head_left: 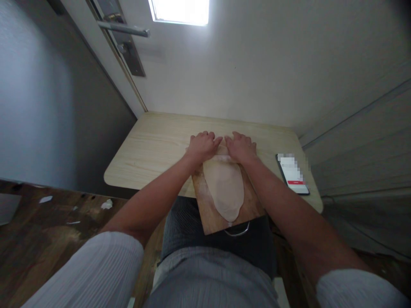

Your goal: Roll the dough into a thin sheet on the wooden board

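Note:
A flat, elongated sheet of dough (224, 188) lies on a wooden cutting board (253, 207) with flour smears. At the board's far end, a pale rolling pin (221, 158) lies across the dough, mostly covered by my hands. My left hand (204, 145) presses on its left part, fingers bent over it. On the right part sits my right hand (241, 147), held the same way, the two thumbs pointing at each other with a small gap between them. What lies beneath my palms is hidden.
The board overhangs the near edge of a light wood table (154, 141), its metal handle (237, 231) over my lap. A phone (292, 173) lies at the table's right. Behind stands a white door with a lever handle (123, 28). Paper scraps (107, 204) litter the floor.

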